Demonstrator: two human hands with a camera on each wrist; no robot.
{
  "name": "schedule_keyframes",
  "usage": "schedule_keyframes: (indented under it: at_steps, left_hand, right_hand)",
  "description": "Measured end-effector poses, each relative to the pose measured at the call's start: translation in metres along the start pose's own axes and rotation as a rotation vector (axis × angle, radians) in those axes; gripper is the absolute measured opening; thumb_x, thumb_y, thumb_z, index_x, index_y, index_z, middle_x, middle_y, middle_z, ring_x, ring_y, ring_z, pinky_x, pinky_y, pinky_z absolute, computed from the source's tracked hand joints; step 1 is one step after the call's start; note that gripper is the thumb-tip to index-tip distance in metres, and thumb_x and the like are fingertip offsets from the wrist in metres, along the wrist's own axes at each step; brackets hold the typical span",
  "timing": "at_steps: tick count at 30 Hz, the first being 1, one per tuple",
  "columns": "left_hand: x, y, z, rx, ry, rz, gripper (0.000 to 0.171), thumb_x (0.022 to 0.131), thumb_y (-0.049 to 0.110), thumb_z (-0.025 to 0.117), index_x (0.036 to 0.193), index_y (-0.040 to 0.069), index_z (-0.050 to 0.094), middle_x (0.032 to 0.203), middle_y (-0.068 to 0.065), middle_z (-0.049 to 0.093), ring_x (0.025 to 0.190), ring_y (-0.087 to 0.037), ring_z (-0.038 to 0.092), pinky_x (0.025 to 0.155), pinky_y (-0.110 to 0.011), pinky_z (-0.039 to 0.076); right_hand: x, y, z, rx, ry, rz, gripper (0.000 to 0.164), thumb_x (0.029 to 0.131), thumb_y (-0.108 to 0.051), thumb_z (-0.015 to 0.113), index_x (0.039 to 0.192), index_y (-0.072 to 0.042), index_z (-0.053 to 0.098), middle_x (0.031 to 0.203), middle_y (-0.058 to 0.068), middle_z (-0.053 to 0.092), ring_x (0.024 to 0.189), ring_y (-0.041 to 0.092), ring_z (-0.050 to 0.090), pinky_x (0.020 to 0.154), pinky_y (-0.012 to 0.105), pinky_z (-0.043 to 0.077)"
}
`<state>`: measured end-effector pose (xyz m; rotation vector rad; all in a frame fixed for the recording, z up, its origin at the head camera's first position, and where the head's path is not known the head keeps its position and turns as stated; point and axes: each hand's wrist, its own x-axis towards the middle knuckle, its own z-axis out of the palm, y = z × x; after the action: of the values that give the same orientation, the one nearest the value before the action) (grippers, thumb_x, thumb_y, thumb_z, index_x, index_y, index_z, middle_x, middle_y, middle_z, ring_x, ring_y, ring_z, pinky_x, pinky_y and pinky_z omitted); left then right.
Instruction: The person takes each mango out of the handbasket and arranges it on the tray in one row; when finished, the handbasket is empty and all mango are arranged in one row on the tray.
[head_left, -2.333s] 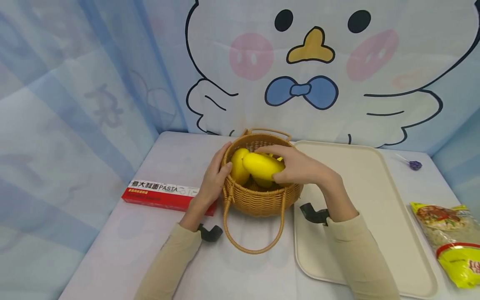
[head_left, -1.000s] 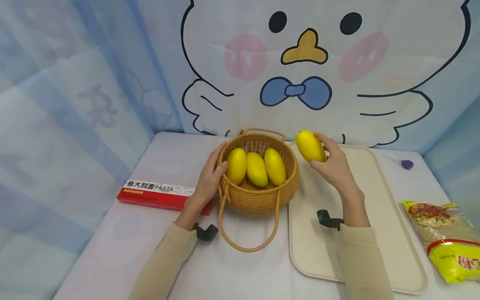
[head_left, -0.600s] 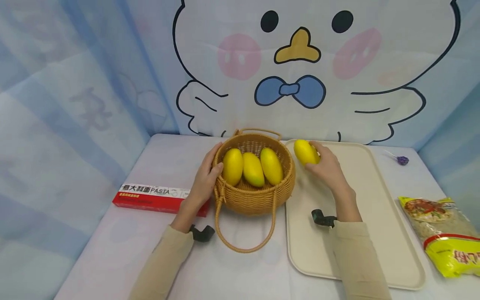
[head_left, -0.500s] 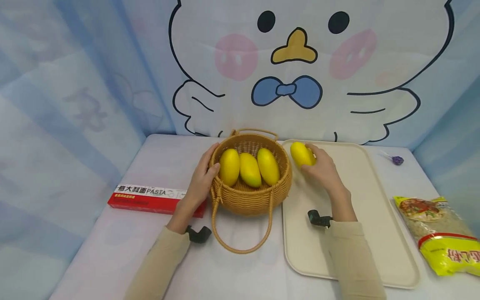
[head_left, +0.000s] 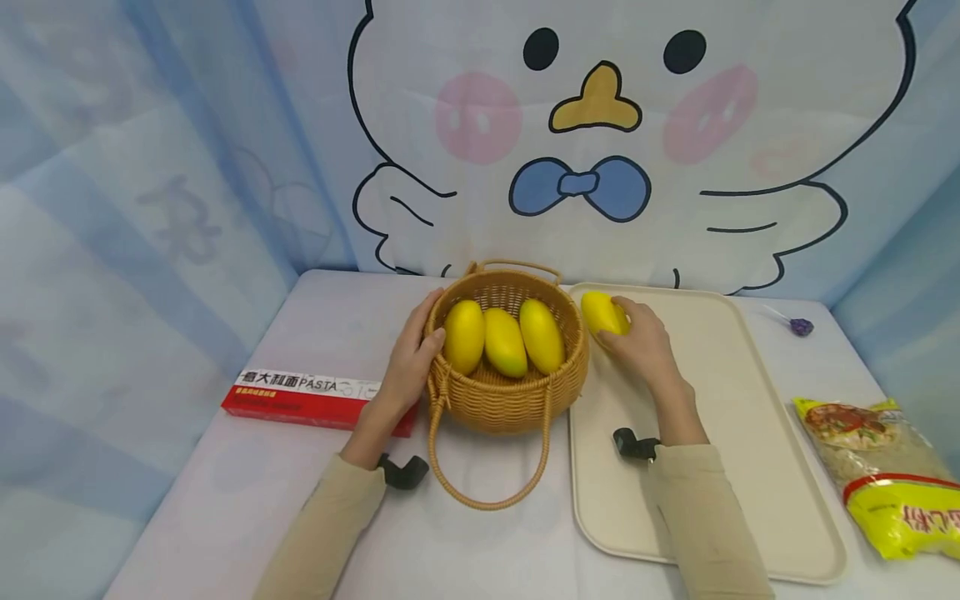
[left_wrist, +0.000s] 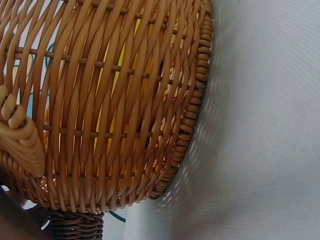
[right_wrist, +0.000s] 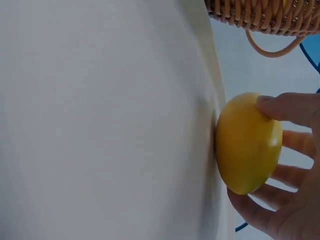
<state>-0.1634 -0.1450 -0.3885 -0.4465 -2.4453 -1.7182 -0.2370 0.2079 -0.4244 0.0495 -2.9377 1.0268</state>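
Observation:
A round wicker basket (head_left: 510,408) stands mid-table with three yellow mangoes lying side by side in it: one on the left (head_left: 465,337), one in the middle (head_left: 505,342) and one on the right (head_left: 542,336). My left hand (head_left: 412,354) holds the basket's left side, thumb at the rim. My right hand (head_left: 641,342) grips another mango (head_left: 602,314) between thumb and fingers, at the far left corner of the beige tray (head_left: 720,467). In the right wrist view this mango (right_wrist: 247,145) is right at the tray surface, thumb on one end and fingers round the other.
A red and white pasta box (head_left: 315,404) lies left of the basket, partly behind my left forearm. The basket's front handle (head_left: 487,505) hangs down onto the table. Right of the tray are a purple lollipop (head_left: 801,327) and a yellow food bag (head_left: 885,479).
My right hand has lifted a mango out of the basket, carried it right over the tray and lowered it to the far left corner. My left hand has stayed on the basket.

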Motion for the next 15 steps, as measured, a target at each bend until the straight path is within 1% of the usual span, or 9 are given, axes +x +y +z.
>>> schedule_keyframes:
  at_steps: [6,10,15]
  left_hand:
    - [0.0,0.0,0.0,0.006,-0.001,0.0,0.058,0.103,0.02,0.039,0.158,0.013,0.024,0.164,-0.007,0.027,0.15,-0.025,0.029,0.125,-0.046,0.023]
    - [0.001,0.0,-0.001,0.01,-0.002,0.0,0.058,0.103,0.02,0.039,0.158,0.013,0.024,0.164,-0.007,0.027,0.15,-0.026,0.029,0.125,-0.046,0.023]
    - [0.0,0.001,-0.001,0.009,-0.009,0.005,0.058,0.103,0.02,0.039,0.158,0.013,0.023,0.164,-0.008,0.026,0.151,-0.026,0.028,0.125,-0.046,0.023]
  right_hand:
    - [0.003,0.0,0.006,0.028,0.047,0.014,0.068,0.092,-0.03,0.065,0.151,-0.007,0.038,0.149,0.024,0.043,0.136,0.043,0.041,0.112,0.061,0.036]
    - [0.007,-0.003,0.008,0.037,0.061,0.03,0.069,0.092,-0.032,0.066,0.151,-0.008,0.038,0.149,0.023,0.043,0.136,0.041,0.042,0.113,0.06,0.036]
    - [0.012,-0.004,0.009,0.036,0.064,0.028,0.071,0.092,-0.033,0.066,0.153,-0.009,0.037,0.149,0.023,0.043,0.137,0.042,0.041,0.114,0.059,0.035]
